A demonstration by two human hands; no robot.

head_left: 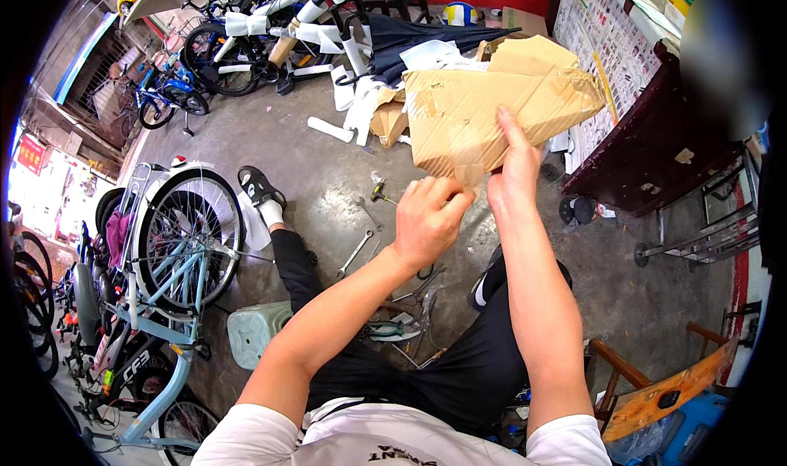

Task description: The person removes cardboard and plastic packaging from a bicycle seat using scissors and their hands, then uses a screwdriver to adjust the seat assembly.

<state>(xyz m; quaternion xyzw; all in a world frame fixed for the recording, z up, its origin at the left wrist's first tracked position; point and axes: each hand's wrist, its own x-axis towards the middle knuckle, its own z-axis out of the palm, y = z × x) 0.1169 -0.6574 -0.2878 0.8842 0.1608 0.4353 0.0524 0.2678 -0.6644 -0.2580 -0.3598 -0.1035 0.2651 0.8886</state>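
A torn, folded piece of brown corrugated cardboard (459, 109) is held up in front of me, with shiny clear tape along its edges. My right hand (518, 167) grips its lower right side, thumb lying on the front face and the other fingers behind. My left hand (430, 216) is closed in a pinch at the lower edge, where a see-through strip of tape (469, 164) hangs from the cardboard. Its fingertips are partly hidden. Under my arms, a wrench (355, 253) and a yellow-and-black-handled tool (378, 192) lie on the concrete floor.
A light-blue bicycle (184, 273) is at my left beside a pale green stool (254, 335). Ahead are a wrapped bicycle frame (307, 31), a dark umbrella (434, 44) and packing scraps (361, 109). On the right stand a dark red cabinet (656, 142) and a wooden chair (672, 384).
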